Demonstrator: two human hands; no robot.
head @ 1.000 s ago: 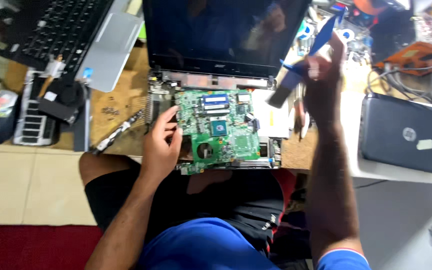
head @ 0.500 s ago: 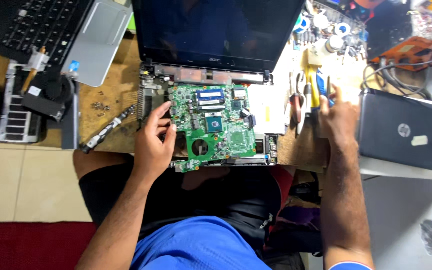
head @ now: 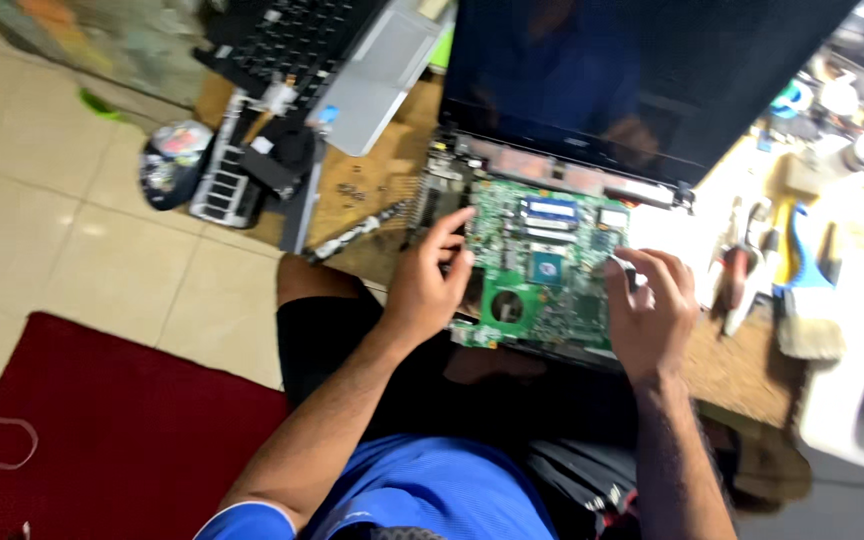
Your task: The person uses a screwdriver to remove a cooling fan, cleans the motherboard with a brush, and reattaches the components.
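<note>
Motherboard (head: 552, 275), green, sits in the opened laptop base at the surface (head: 742, 370) edge, w/ dark screen (head: 632, 70) tilted back behind. Left hand (head: 430, 285) pins its left edge, fingers spread, grip grasping nothing; right hand (head: 652, 310) presses the right edge, likely steadying it. Brush (head: 807, 300) lies right. No labels legible.
</note>
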